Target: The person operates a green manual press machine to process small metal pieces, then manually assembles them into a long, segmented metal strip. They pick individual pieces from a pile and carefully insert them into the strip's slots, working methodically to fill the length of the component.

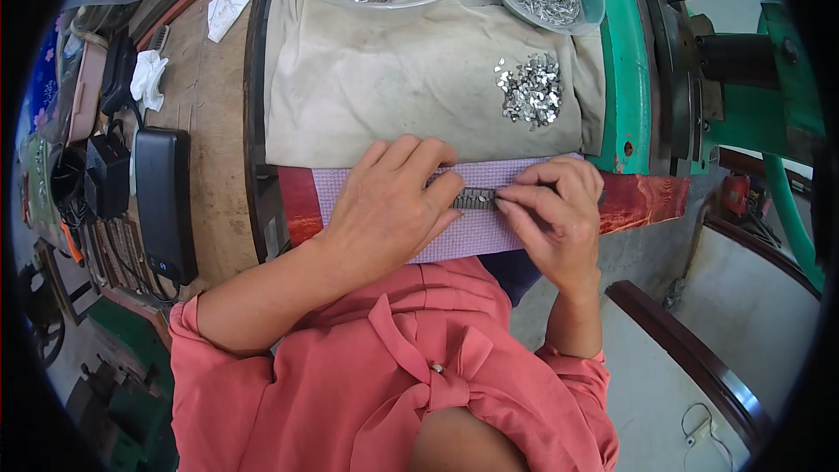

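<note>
Hands (389,197) over lilac cloth (476,233), machine (627,79) alongside

The strip (476,200) is dark grey, striped crosswise with darker lines and flecked bright silver. Under it, the near cloth (459,243) is pale lilac with a fine white check; the sheet (642,202) showing at right and left is deep red with orange mottling. Farther off, a plain grey-beige cloth (384,79) carries silver chips (531,92). The machine frame (626,79) at right is green, the left tabletop (223,105) brown, and the near blouse (341,332) solid coral pink.
</note>
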A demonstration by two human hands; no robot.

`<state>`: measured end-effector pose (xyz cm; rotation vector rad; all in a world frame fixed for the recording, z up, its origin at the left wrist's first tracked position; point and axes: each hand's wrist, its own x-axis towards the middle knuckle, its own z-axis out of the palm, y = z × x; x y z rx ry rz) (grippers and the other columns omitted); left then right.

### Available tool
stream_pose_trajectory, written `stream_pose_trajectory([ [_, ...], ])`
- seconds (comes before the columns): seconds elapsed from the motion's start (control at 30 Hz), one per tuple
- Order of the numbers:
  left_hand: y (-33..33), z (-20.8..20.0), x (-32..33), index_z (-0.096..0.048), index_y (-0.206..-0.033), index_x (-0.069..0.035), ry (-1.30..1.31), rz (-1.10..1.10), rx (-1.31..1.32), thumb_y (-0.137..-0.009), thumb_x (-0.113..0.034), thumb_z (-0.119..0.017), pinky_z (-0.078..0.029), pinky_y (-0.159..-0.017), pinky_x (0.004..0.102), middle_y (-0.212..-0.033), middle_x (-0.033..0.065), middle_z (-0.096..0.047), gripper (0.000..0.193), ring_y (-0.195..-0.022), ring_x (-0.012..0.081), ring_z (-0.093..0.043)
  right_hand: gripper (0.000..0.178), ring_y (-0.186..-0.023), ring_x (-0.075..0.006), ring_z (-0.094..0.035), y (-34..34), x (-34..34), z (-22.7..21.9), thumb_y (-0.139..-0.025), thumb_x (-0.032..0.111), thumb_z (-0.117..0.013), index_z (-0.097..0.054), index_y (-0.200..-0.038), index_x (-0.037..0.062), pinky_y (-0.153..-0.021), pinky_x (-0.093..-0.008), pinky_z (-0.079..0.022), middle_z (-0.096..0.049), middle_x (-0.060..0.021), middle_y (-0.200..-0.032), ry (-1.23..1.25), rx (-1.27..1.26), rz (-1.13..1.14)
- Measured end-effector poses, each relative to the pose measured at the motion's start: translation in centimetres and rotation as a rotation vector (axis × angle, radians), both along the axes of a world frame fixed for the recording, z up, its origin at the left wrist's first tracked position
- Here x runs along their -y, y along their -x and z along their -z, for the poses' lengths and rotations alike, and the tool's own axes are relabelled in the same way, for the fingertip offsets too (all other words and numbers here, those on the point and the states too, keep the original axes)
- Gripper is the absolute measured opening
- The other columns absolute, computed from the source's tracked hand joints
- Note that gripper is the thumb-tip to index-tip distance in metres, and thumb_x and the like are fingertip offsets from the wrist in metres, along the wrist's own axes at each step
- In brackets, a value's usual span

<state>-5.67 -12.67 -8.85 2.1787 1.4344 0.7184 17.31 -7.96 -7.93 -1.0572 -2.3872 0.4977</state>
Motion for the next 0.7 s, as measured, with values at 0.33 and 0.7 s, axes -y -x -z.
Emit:
stream_pose_trajectory([
  [0.33,1.2,-0.6,0.1,-0.065,-0.094,-0.008,0.029,-0.009,-0.016,-0.071,-0.012,-0.081,-0.044,-0.080,0.0401,-0.107,0.0064,-0.058,0.028,-0.096,0.0281,-0.057,0.016,-0.097,-0.0236,-0.059,1.9,-5.1,0.4,-0.074,0.011,-0.081,-0.074,-0.088,0.0130,-0.090,-0.0396,-0.040,-0.064,0.0001,-0.095,-0.267,0.067,0.074],
  [0.7,1.4,-0.7,0.0,-0.066,-0.095,-0.008,0.042,0.004,-0.001,-0.070,-0.014,-0.082,-0.046,-0.081,0.0398,-0.104,0.0061,-0.060,0.030,-0.096,0.0277,-0.058,0.014,-0.097,-0.0244,-0.059,3.4,-5.3,1.0,-0.073,0.012,-0.080,-0.072,-0.084,0.0123,-0.092,-0.0407,-0.039,-0.064,0.0001,-0.094,-0.206,0.042,0.002],
])
